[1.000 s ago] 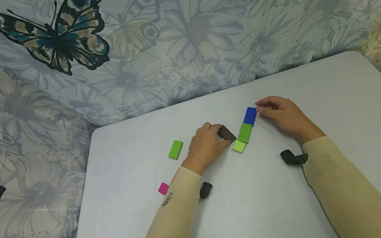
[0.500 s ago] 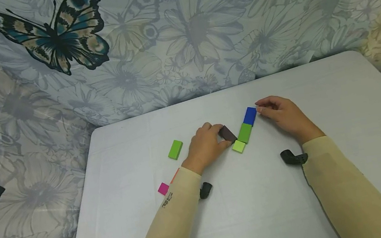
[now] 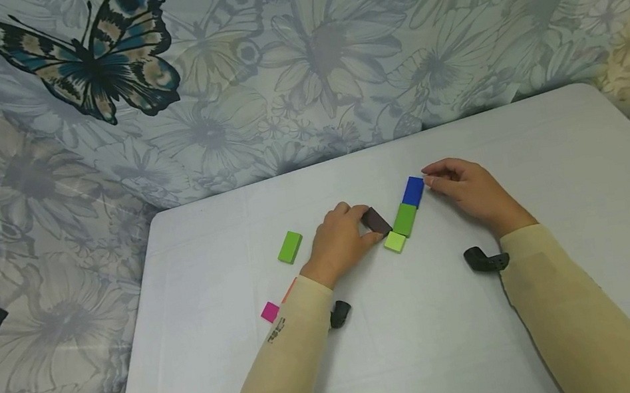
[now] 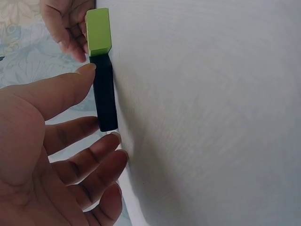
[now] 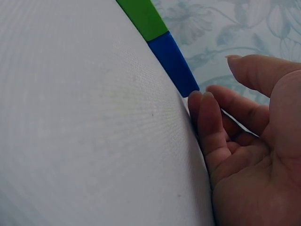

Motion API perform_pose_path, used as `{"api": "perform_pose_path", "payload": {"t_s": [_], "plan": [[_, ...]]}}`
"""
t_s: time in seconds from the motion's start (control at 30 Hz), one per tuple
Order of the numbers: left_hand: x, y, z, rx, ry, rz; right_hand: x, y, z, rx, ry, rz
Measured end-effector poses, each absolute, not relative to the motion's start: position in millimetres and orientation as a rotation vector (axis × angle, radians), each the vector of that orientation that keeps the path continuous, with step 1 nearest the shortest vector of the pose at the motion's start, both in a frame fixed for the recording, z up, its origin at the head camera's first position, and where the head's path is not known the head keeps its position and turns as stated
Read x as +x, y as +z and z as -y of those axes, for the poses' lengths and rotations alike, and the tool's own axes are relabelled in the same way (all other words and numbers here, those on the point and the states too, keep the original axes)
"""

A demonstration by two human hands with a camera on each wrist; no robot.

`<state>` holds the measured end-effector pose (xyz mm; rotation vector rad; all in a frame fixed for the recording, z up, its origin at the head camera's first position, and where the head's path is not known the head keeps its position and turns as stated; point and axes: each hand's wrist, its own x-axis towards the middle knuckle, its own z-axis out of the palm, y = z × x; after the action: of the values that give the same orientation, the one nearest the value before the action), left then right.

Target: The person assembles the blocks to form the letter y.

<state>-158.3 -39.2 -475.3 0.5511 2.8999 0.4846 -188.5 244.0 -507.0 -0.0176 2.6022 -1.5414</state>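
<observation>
In the head view, the left hand (image 3: 338,243) pinches the dark block (image 3: 377,222) between thumb and fingers, on or barely above the white desk (image 3: 432,341), one corner at the lime block (image 3: 395,241). A sideways push could skew the lime block, I judge, since they meet over so little. The green block (image 3: 405,219) and blue block (image 3: 413,191) continue toward the right hand (image 3: 474,194), whose fingers bend loosely around nothing.

In the left wrist view, the dark block looks near-black, smooth and crisp-edged; thumb at the lime end, index finger at the other.

In the right wrist view, the blue block is flat-sided and plain, end to end with the green block. Fingertips sit at its far end, contact uncertain, thumb apart; a careless nudge there would probably shift both
</observation>
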Motion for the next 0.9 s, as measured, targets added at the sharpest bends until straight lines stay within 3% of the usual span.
{"api": "perform_pose_path", "payload": {"t_s": [0.5,0.9], "plan": [[-158.5,-476.4,43.5,0.549,0.508,-2.895,-188.8,-509.8,-243.6,-0.008,-1.542,-2.582],[-162.2,-464.8,75.0,0.464,0.674,-2.881,-188.4,-509.0,-243.8,-0.006,-1.541,-2.588]]}}
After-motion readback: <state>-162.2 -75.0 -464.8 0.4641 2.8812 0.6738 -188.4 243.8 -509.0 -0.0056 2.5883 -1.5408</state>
